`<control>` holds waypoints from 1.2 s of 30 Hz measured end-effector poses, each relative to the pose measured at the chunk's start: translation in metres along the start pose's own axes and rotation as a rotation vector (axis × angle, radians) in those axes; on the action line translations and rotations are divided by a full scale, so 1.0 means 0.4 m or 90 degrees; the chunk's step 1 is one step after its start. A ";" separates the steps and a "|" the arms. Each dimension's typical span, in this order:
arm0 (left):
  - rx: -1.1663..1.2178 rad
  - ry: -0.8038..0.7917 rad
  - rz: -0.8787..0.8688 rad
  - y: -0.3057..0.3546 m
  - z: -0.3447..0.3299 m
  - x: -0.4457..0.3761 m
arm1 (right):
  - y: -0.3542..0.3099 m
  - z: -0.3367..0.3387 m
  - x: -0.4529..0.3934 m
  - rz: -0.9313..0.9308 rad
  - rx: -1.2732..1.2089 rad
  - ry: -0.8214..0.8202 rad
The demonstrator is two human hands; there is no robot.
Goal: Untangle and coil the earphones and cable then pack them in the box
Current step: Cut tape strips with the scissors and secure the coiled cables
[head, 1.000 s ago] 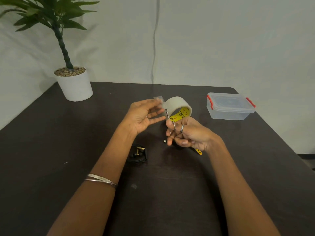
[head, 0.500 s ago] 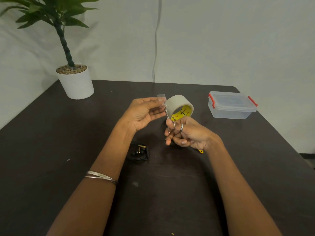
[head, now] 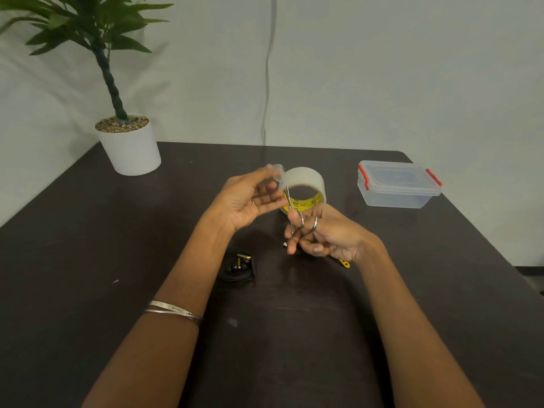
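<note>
Coiled black earphones with gold tips lie on the dark table below my left wrist. My left hand pinches a short strip of clear tape above the table. A roll of clear tape with a yellow core stands just behind it. My right hand grips small metal scissors, blades pointing up toward the strip. A cable is mostly hidden under my right hand; only a small plug tip and a yellow end show. The clear plastic box with red clips sits shut at the right.
A white pot with a green plant stands at the table's far left corner. A thin cord hangs down the wall behind the table. The table's right edge runs close behind the box.
The tape strip in my left hand has lifted slightly and now stands apart from the roll. The scissors have stayed upright at the strip.
</note>
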State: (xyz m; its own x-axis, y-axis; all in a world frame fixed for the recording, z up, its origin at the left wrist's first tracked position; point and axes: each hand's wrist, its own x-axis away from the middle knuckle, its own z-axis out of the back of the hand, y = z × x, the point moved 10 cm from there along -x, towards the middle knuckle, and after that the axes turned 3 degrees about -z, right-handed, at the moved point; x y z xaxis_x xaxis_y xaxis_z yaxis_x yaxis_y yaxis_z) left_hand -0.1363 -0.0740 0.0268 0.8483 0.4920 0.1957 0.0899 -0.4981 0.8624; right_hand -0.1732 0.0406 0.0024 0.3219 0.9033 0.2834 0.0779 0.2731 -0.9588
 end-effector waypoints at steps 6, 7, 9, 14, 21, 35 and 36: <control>-0.099 0.047 -0.015 -0.002 0.021 -0.006 | 0.006 -0.003 -0.003 -0.003 0.005 -0.004; -0.138 0.060 -0.025 0.001 0.026 -0.008 | 0.007 -0.005 -0.005 -0.005 0.006 -0.007; -0.177 0.067 -0.049 0.011 0.029 -0.011 | 0.009 -0.010 -0.006 -0.007 0.005 -0.011; -0.130 0.017 -0.061 0.026 0.022 -0.009 | 0.013 -0.026 -0.010 -0.014 -0.007 -0.030; -0.124 -0.037 -0.041 0.037 0.017 0.002 | 0.011 -0.052 -0.023 0.003 -0.004 -0.042; -0.022 -0.023 -0.032 0.040 0.014 0.015 | -0.009 -0.046 -0.020 0.036 -0.005 -0.017; -0.021 -0.022 -0.033 0.039 0.015 0.014 | -0.010 -0.047 -0.019 0.035 -0.003 -0.015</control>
State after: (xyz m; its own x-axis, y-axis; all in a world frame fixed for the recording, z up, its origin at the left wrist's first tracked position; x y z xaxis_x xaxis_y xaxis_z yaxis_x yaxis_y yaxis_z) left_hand -0.1270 -0.0833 0.0387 0.8601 0.4921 0.1343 0.1184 -0.4487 0.8858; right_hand -0.1584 0.0262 0.0038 0.3037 0.9244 0.2308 0.0654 0.2214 -0.9730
